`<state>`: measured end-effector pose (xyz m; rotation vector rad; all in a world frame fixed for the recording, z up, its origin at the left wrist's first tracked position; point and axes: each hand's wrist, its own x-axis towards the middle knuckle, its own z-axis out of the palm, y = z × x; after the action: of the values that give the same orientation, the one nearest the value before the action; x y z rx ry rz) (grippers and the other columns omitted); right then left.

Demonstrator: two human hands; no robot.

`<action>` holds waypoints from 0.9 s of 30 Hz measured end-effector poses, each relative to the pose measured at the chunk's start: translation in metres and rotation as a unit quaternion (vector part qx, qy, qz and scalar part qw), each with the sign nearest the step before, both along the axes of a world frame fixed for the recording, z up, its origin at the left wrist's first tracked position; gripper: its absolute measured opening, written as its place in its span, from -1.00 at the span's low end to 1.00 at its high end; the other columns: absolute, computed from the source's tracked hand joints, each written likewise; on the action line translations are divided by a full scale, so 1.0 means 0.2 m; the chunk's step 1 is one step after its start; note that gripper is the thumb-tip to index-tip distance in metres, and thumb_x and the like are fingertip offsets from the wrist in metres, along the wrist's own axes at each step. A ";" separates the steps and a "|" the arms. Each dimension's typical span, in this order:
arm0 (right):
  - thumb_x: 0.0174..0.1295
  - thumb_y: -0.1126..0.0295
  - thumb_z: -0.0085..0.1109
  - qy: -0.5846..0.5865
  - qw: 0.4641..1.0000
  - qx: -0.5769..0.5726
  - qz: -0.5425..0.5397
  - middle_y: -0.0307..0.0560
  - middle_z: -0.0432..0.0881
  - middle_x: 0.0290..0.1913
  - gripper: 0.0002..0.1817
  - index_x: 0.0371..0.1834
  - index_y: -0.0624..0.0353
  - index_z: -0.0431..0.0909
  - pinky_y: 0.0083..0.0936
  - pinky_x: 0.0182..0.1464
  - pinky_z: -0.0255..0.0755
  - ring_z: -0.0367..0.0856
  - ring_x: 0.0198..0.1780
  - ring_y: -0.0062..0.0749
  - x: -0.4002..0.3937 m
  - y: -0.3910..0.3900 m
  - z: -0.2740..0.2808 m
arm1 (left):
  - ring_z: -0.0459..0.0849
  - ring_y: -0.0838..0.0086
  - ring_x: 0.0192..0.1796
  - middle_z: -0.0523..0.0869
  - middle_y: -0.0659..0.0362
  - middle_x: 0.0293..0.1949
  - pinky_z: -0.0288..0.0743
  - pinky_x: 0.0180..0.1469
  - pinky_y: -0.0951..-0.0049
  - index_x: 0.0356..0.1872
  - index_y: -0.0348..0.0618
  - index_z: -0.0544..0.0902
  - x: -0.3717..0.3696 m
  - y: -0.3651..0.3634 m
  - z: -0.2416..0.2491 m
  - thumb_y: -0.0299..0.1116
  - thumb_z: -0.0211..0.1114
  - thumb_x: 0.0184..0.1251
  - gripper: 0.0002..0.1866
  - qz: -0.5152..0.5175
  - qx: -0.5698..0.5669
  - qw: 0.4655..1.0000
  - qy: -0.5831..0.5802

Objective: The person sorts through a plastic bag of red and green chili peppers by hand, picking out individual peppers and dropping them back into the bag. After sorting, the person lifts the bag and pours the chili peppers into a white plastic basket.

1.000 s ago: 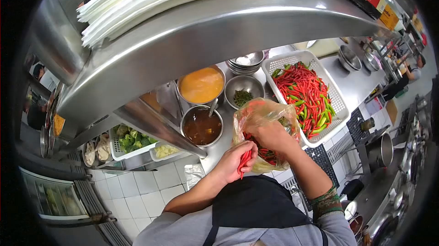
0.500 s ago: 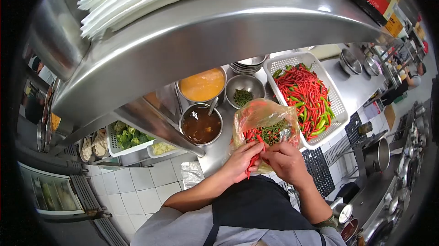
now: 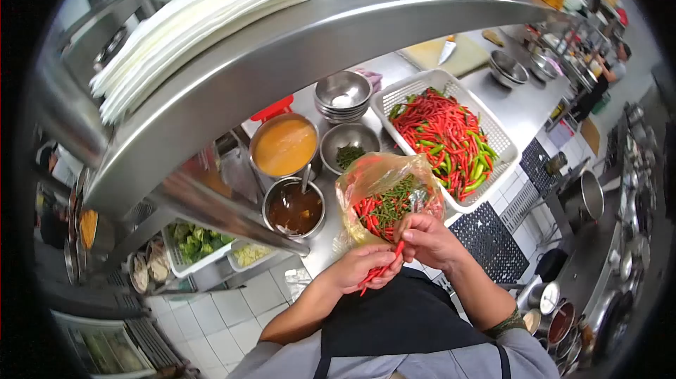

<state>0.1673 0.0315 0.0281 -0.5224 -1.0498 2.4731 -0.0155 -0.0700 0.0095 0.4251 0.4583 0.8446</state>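
Observation:
My left hand (image 3: pixel 367 270) is closed around a few red chili peppers (image 3: pixel 373 277) that stick out below its fingers. The thumb and fingers of my right hand (image 3: pixel 427 239) are pinched at the upper end of one of these chilies; its stem is too small to make out. Just beyond both hands stands an open plastic bag (image 3: pixel 355 185), with red chilies and a heap of green stems (image 3: pixel 396 203) inside. Farther right, a white perforated basket (image 3: pixel 501 132) is heaped with red and some green chilies (image 3: pixel 443 129).
Left of the bag are a pot of dark sauce (image 3: pixel 294 206), a pot of orange liquid (image 3: pixel 285 143) and a steel bowl (image 3: pixel 362 141) with greens. Stacked bowls (image 3: pixel 343 90) stand behind. A knife (image 3: pixel 446 49) lies on a cutting board (image 3: pixel 461 56). A steel shelf (image 3: pixel 282 55) arches overhead.
The camera view has turned, bringing the knife and cutting board into sight. My hands sit slightly closer to my apron, with the left still holding chilies and the right still pinching at one.

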 end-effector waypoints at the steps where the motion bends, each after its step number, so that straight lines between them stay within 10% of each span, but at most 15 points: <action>1: 0.36 0.43 0.26 0.018 0.999 -0.029 0.000 -0.24 0.58 -0.41 -0.92 -0.25 0.14 0.56 -0.62 -0.42 0.38 0.47 -0.48 -0.61 -0.01 -0.01 -0.01 | 0.35 0.66 -0.57 0.43 0.25 -0.44 0.20 -0.57 0.67 -0.26 -0.21 0.46 0.00 -0.01 0.00 -0.23 0.07 0.54 -0.76 -0.004 -0.004 1.000 -0.023; 4: 0.34 0.40 0.28 -0.065 0.950 0.290 -0.095 -0.26 0.53 -0.41 -0.84 -0.34 0.19 0.51 -0.53 -0.44 0.32 0.48 -0.44 -0.55 -0.04 -0.02 -0.01 | 0.32 0.65 -0.56 0.41 0.25 -0.44 0.18 -0.59 0.67 -0.30 -0.17 0.42 0.00 -0.02 -0.01 -0.18 0.10 0.52 -0.73 0.011 -0.027 0.998 -0.064; 6: 0.27 0.44 0.30 -0.159 0.769 0.590 -0.185 -0.11 0.48 -0.40 -0.80 -0.40 0.25 0.46 -0.39 -0.43 0.33 0.50 -0.44 -0.31 -0.05 -0.03 0.06 | 0.32 0.65 -0.55 0.41 0.25 -0.42 0.17 -0.59 0.67 -0.30 -0.17 0.42 0.00 -0.03 0.00 -0.19 0.10 0.52 -0.73 0.060 -0.050 0.996 -0.037; 9: 0.14 0.49 0.35 -0.228 0.639 0.688 -0.257 -0.04 0.46 -0.43 -0.80 -0.47 0.24 0.46 -0.31 -0.40 0.28 0.48 -0.43 -0.15 -0.07 -0.03 0.11 | 0.34 0.63 -0.51 0.42 0.23 -0.39 0.17 -0.59 0.66 -0.26 -0.18 0.43 0.02 -0.05 0.00 -0.22 0.07 0.54 -0.77 0.105 -0.058 0.992 -0.035; 18: 0.20 0.36 0.26 -0.320 0.650 0.662 -0.194 0.06 0.52 -0.15 -0.68 0.02 0.16 0.57 -0.14 -0.08 0.52 0.61 -0.12 0.06 0.01 0.14 -0.02 | 0.36 0.59 -0.52 0.50 0.17 -0.33 0.18 -0.60 0.65 0.04 -0.26 0.51 0.07 -0.02 0.13 -0.28 0.06 0.54 -0.73 0.214 -0.079 0.972 0.047; 27: 0.19 0.37 0.28 -0.219 0.723 0.644 -0.119 0.00 0.52 -0.17 -0.76 -0.09 0.14 0.60 -0.17 -0.02 0.51 0.60 -0.09 -0.03 0.13 0.16 -0.17 | 0.46 0.58 -0.47 0.60 0.19 -0.27 0.28 -0.56 0.62 0.07 -0.17 0.49 0.26 0.92 0.23 -0.28 0.07 0.56 -0.76 0.205 -0.042 0.973 0.097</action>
<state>0.1940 0.0639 -0.0055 -0.6518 -2.3051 0.8886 0.0373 0.1137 0.0554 0.3408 0.7772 1.1838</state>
